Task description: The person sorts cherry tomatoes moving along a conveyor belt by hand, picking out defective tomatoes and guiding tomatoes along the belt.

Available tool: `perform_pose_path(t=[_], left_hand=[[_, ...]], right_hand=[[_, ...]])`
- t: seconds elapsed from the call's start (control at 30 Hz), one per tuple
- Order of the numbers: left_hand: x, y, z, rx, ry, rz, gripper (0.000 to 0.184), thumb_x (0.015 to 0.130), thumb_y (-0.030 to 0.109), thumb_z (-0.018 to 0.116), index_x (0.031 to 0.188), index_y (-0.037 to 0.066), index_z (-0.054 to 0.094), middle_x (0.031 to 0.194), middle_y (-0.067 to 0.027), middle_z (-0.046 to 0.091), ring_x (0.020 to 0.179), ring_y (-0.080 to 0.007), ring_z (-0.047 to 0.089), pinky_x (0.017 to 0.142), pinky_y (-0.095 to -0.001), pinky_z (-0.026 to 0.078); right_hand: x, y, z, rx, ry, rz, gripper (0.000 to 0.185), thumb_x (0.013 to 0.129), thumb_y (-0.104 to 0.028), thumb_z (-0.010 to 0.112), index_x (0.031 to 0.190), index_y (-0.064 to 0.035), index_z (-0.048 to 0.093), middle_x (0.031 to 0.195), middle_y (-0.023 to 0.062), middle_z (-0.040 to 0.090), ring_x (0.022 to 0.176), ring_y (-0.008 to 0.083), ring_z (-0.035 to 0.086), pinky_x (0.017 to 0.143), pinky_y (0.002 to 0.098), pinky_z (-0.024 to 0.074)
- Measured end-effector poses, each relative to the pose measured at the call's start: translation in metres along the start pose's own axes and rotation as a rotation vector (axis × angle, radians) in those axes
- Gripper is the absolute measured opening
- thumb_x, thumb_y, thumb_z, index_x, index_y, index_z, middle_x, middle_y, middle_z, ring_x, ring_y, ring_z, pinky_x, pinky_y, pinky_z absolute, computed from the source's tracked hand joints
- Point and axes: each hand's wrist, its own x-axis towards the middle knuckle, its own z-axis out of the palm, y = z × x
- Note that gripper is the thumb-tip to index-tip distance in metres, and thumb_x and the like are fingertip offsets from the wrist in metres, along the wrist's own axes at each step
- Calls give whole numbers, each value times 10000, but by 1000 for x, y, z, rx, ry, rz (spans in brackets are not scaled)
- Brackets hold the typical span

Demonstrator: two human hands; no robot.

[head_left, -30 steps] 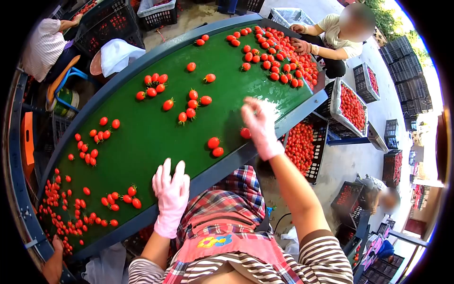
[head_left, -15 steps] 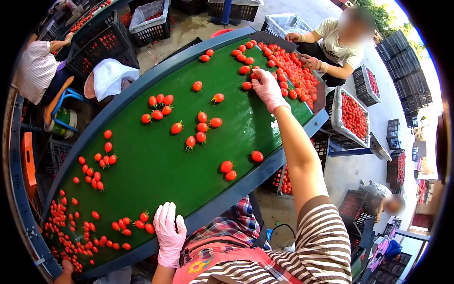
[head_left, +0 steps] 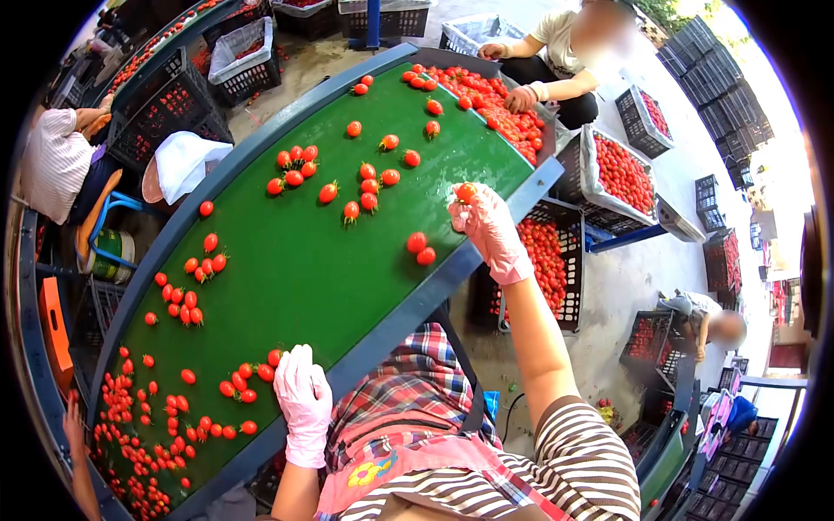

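My right hand (head_left: 491, 230), in a pink glove, is above the near edge of the green conveyor belt (head_left: 295, 304). Its fingers are closed around a red cherry tomato (head_left: 466, 192). My left hand (head_left: 302, 404), gloved too, lies on the blue-grey rim (head_left: 356, 369), fingers stretched out. Its fingertips are beside a tomato (head_left: 274, 357) at the end of a small cluster. Two tomatoes (head_left: 420, 248) lie on the belt between my hands. Other tomatoes (head_left: 369, 187) are scattered in groups over the belt, thickest at its lower left.
At the belt's far end, a co-worker's gloved hand (head_left: 521, 98) touches a dense heap of tomatoes (head_left: 491, 104). Filled crates (head_left: 621, 178) stand on the floor beyond and below the belt. Another person (head_left: 61, 161) sits across on the left. A bare arm (head_left: 78, 451) reaches in at lower left.
My right hand has come back from the far end to the near edge and now grips a tomato. My left hand stays at the rim. The camera view has shifted.
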Motion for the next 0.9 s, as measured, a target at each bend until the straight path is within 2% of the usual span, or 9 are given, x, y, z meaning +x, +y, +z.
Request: perform_pose_path(t=[0.07, 0.17, 0.27, 0.4, 0.47, 0.53, 0.73, 0.83, 0.9], left_hand=[[2, 2, 3, -2, 40, 27, 364, 944, 100, 604, 1299, 23, 631, 1289, -166, 644, 1228, -358, 581, 1096, -480, 421], [-6, -2, 1, -9, 35, 16, 390, 918, 98, 648, 1306, 53, 638, 1286, -153, 647, 1232, -367, 574, 1086, -484, 426], [-10, -7, 1, -27, 35, 0, 417, 905, 102, 668, 1321, 96, 639, 1336, -143, 619, 1264, -374, 549, 1091, -491, 417], [-12, -14, -5, -93, 6, -34, 401, 941, 191, 636, 1341, 209, 646, 1467, -103, 536, 1365, -382, 458, 1153, -523, 336], [3, -12, -20, 117, -218, -129, 379, 989, 333, 560, 1351, 261, 645, 1526, -100, 482, 1445, -402, 356, 1199, -564, 242], [19, -25, -35, 137, -334, -234, 513, 1003, 561, 488, 1423, 280, 581, 1635, -93, 316, 1497, -430, 254, 1186, -668, 167], [-9, -96, -47, 321, -10, -546, 724, 956, 638, 535, 1565, 274, 389, 1654, -147, 247, 1464, -487, 285, 1148, -681, 240], [-37, -80, -82, 123, -280, -468, 921, 826, 748, 626, 1578, 284, 366, 1665, -189, 199, 1472, -518, 245, 1169, -674, 198], [-54, -74, -81, 155, -301, -414, 800, 867, 691, 619, 1540, 306, 425, 1679, -160, 184, 1511, -499, 163, 1183, -688, 135]], right_hand=[[-20, 11, -22, 94, 85, -40, 372, 970, -293, 712, 1227, -50, 597, 1096, 56, 650, 826, 129, 593, 747, 296, 518], [-44, 15, -50, 1045, -223, -142, 766, 893, -612, 660, 1422, -80, 508, 1084, 41, 651, 775, 124, 571, 717, 294, 517], [-65, 25, -37, 1003, -5, -75, 988, 837, -756, 600, 1513, -59, 417, 1041, 49, 655, 739, 125, 566, 699, 269, 511], [-80, 31, 40, -237, 229, 75, 378, 995, -342, 643, 1190, -18, 649, 972, 48, 662, 797, 137, 598, 760, 264, 507], [-75, 59, 42, -773, 44, -273, 325, 981, -287, 663, 1168, -21, 659, 1007, 85, 691, 904, 214, 655, 850, 327, 527], [-64, 72, 45, -1108, -73, -234, 297, 971, -247, 661, 1184, -39, 659, 1088, 137, 698, 1011, 296, 670, 925, 379, 520], [-59, 113, 52, -1627, -6, -589, 137, 920, -231, 672, 956, -102, 699, 920, 130, 676, 895, 355, 659, 798, 452, 536], [-63, 119, 48, -1530, 2, -546, 148, 924, -232, 673, 963, -92, 700, 954, 121, 666, 917, 347, 647, 808, 438, 524], [-67, 116, 52, -1527, -13, -454, 151, 925, -232, 672, 972, -93, 703, 961, 117, 667, 933, 338, 647, 826, 430, 520]])
